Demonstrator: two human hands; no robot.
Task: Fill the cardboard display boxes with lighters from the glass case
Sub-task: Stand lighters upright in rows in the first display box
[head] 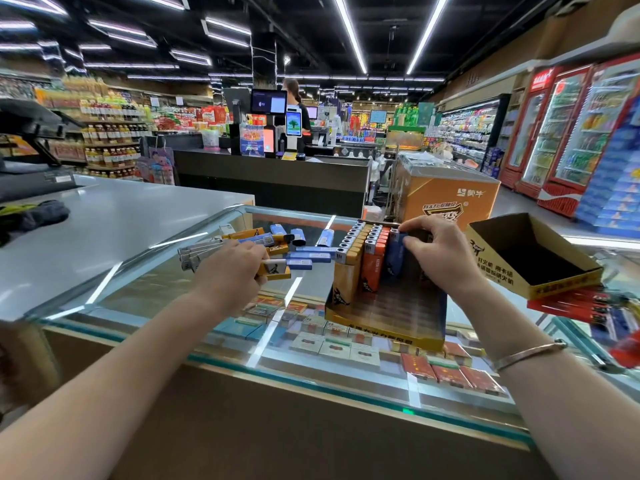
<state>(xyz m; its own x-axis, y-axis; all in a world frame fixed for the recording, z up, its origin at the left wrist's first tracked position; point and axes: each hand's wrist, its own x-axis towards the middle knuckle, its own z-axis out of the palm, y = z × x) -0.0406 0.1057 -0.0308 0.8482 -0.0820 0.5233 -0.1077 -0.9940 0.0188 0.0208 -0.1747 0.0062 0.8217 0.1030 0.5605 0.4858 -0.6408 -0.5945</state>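
Where lighters lie, empty box beside.

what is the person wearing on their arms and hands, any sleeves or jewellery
Both forearms are bare, with no sleeves or gloves in view. The right wrist carries a thin metal bangle. The left hand and right hand show no rings that can be made out.

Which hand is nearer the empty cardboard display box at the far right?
Right. The right hand is just left of the empty cardboard display box, at the lighter-filled box; the left hand is much farther left, gripping lighters.
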